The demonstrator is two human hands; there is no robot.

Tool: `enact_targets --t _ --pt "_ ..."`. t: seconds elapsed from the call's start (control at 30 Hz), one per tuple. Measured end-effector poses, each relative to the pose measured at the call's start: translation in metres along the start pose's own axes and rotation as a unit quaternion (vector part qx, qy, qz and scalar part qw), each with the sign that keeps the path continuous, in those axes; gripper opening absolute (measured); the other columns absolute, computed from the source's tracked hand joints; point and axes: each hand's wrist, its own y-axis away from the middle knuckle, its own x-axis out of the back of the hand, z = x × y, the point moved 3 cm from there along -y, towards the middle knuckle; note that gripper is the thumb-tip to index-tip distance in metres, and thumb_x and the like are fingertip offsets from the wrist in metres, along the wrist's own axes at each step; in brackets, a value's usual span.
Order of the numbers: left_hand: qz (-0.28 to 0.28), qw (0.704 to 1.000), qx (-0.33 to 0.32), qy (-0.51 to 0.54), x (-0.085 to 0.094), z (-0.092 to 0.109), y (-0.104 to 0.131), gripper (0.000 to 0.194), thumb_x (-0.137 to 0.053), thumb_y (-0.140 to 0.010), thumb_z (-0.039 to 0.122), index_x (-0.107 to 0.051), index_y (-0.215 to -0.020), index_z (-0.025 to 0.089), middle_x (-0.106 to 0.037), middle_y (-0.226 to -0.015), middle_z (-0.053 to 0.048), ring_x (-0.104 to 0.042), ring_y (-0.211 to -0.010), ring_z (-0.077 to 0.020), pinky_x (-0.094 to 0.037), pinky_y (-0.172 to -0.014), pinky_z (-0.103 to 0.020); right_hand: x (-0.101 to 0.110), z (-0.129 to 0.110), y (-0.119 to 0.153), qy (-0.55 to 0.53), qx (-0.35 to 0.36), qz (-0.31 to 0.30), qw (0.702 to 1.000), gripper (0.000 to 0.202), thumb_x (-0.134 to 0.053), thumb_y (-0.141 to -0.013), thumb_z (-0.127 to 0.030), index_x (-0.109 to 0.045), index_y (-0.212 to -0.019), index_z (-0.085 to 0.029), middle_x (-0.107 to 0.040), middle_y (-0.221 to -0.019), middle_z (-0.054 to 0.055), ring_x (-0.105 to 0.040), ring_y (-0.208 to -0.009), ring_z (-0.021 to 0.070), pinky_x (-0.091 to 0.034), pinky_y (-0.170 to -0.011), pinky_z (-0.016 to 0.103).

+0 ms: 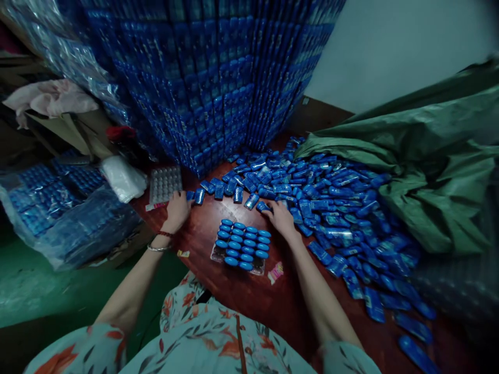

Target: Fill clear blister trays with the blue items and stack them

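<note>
My left hand (178, 210) rests at the table's left side, its fingers on a small blue packet (190, 196) beside a grey moulded tray (166, 185). My right hand (281, 218) reaches to the near edge of the heap, fingertips at another blue packet (262, 206). Between and below the hands lies a tray filled with rows of blue oval pieces (242, 244); some dark cells show at its corners. Several loose packets (219, 190) form a rough line between my hands.
A large heap of blue packets (339, 208) spreads right across the red table (249, 296). Tall blue stacks (202, 83) stand behind it. Green sheeting (429, 182) drapes at right. Wrapped blue packs (50, 208) and a white plastic bag (123, 179) are at left.
</note>
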Motion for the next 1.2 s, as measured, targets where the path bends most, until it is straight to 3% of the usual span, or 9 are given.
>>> enact_targets --t 0.13,0.33,0.43,0.57,0.67,0.8,0.9,1.0,1.2 --pt "-0.014 0.997 -0.055 -0.057 -0.006 0.003 0.018 0.031 -0.045 -0.089 0.031 -0.054 -0.11 0.01 -0.054 -0.105 -0.017 -0.057 -0.093 -0.029 -0.048 -0.074 -0.036 -0.006 -0.004 0.021 0.029 0.002 -0.047 0.998 0.027 -0.052 -0.088 -0.028 -0.054 -0.113 -0.019 -0.055 -0.11 0.009 -0.053 -0.099 0.0207 -0.04 -0.073 0.028" --pt "0.035 0.987 -0.153 0.02 -0.026 -0.008 0.076 0.033 -0.041 -0.09 0.022 -0.051 -0.119 0.013 -0.051 -0.115 -0.017 -0.052 -0.098 -0.0278 -0.047 -0.086 -0.042 -0.002 0.019 0.109 0.085 -0.044 0.032 0.995 0.025 -0.045 -0.09 -0.031 -0.064 -0.098 -0.017 -0.056 -0.098 0.013 -0.048 -0.095 0.0257 -0.039 -0.074 0.035" --pt "0.068 0.976 -0.173 0.114 -0.034 -0.016 0.082 0.034 -0.036 -0.09 0.017 -0.053 -0.12 0.018 -0.04 -0.13 -0.014 -0.049 -0.109 -0.0268 -0.046 -0.092 -0.043 -0.009 0.034 0.148 -0.106 -0.073 0.081 0.988 0.03 -0.043 -0.089 -0.04 -0.064 -0.091 -0.018 -0.055 -0.092 0.009 -0.051 -0.087 0.0221 -0.042 -0.074 0.034" --pt "0.087 0.96 -0.17 0.204 -0.035 -0.017 0.076 0.029 -0.044 -0.089 0.024 -0.057 -0.114 0.018 -0.031 -0.134 -0.012 -0.051 -0.109 -0.0245 -0.048 -0.091 -0.04 -0.033 0.034 0.185 -0.424 -0.138 0.084 0.891 0.034 -0.046 -0.085 -0.05 -0.058 -0.09 -0.019 -0.059 -0.075 0.003 -0.056 -0.07 0.0175 -0.047 -0.067 0.032" --pt "0.065 0.963 -0.174 0.194 -0.033 -0.008 0.079 0.028 -0.047 -0.089 0.031 -0.057 -0.111 0.018 -0.04 -0.124 -0.012 -0.052 -0.106 -0.0241 -0.047 -0.09 -0.04 -0.047 0.017 0.195 -0.506 -0.164 0.091 0.842 0.034 -0.056 -0.079 -0.047 -0.053 -0.1 -0.02 -0.064 -0.085 0.004 -0.061 -0.073 0.0175 -0.05 -0.068 0.032" --pt "0.04 0.983 -0.11 0.144 -0.033 0.001 0.084 0.031 -0.045 -0.089 0.035 -0.056 -0.11 0.015 -0.055 -0.104 -0.013 -0.052 -0.096 -0.027 -0.046 -0.083 -0.043 -0.043 -0.003 0.192 -0.393 -0.09 0.17 0.899 0.033 -0.059 -0.081 -0.035 -0.051 -0.111 -0.023 -0.063 -0.106 0.008 -0.061 -0.091 0.0191 -0.049 -0.083 0.035" --pt "0.016 0.986 -0.092 0.135 -0.033 0.006 0.083 0.031 -0.043 -0.09 0.037 -0.058 -0.106 0.014 -0.059 -0.096 -0.012 -0.053 -0.089 -0.0271 -0.046 -0.078 -0.041 -0.042 -0.012 0.184 -0.267 0.041 0.149 0.951 0.021 -0.047 -0.089 -0.025 -0.056 -0.108 -0.025 -0.065 -0.101 0.006 -0.06 -0.093 0.0194 -0.043 -0.091 0.04" --pt "-0.007 0.985 -0.106 0.137 -0.031 0.011 0.086 0.029 -0.043 -0.09 0.037 -0.059 -0.099 0.015 -0.06 -0.092 -0.01 -0.054 -0.085 -0.0253 -0.045 -0.078 -0.039 -0.044 -0.017 0.181 -0.145 0.129 0.138 0.971 0.029 -0.037 -0.09 -0.014 -0.058 -0.108 -0.022 -0.065 -0.102 0.008 -0.056 -0.098 0.0218 -0.039 -0.093 0.044" --pt "-0.014 0.978 -0.097 0.186 -0.024 0.015 0.114 0.025 -0.04 -0.091 0.028 -0.053 -0.107 0.012 -0.059 -0.094 -0.012 -0.055 -0.085 -0.0246 -0.048 -0.077 -0.04 -0.036 -0.025 0.175 -0.081 0.083 0.089 0.989 0.029 -0.037 -0.092 -0.024 -0.053 -0.115 -0.017 -0.059 -0.108 0.012 -0.052 -0.101 0.0238 -0.041 -0.08 0.037"
